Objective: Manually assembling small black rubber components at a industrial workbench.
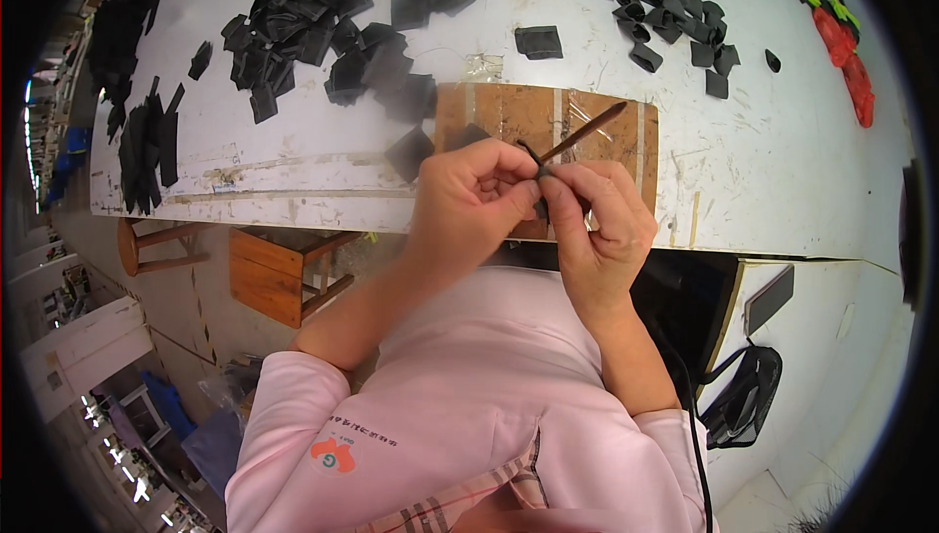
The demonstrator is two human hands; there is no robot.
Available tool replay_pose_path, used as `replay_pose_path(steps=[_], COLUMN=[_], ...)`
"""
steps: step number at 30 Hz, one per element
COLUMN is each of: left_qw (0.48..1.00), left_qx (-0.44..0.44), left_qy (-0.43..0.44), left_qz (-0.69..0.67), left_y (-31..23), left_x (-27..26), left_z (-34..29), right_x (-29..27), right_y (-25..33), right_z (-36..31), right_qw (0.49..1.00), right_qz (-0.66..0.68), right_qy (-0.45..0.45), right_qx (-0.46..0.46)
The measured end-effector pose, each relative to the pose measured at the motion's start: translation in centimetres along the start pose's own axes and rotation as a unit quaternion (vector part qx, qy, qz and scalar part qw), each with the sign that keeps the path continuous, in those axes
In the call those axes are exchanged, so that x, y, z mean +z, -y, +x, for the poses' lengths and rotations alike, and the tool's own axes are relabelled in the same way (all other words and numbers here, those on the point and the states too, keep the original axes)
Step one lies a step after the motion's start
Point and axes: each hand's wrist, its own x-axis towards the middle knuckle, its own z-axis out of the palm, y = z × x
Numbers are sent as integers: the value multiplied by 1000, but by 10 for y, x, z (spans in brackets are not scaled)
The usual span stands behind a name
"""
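Observation:
My left hand (468, 196) and my right hand (602, 215) meet above the near edge of the white table. Their thumbs and forefingers pinch a small black fabric piece (542, 204), mostly hidden by the fingers. A slender brown stick (587, 130) slants up and away from the fingertips to the right. Its lower end is hidden, so I cannot tell which fingers hold it. Beneath the hands lies a brown board (636, 142) with strips of clear tape across it. Loose black pieces (409, 154) lie beside its left edge.
A big heap of black pieces (313, 15) covers the far left of the white table (773, 181). A smaller group (675, 20) lies far right, near a red plastic bag (846, 54). Long black strips (147, 147) sit at the left end. A wooden stool (269, 274) stands below.

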Motion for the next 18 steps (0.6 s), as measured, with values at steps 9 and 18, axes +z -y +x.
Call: replay_pose_path(steps=[9,18], left_qw=[875,982], left_qx=[-141,119], left_qy=[94,-148], left_qz=[-454,13], left_y=[8,-7], left_x=[-3,32], left_z=[7,-1], right_x=[-4,-25], right_y=[-12,6], right_z=[-1,13], right_qw=[997,701], right_qz=[-75,577], right_qy=[-32,99], right_qx=[-1,407])
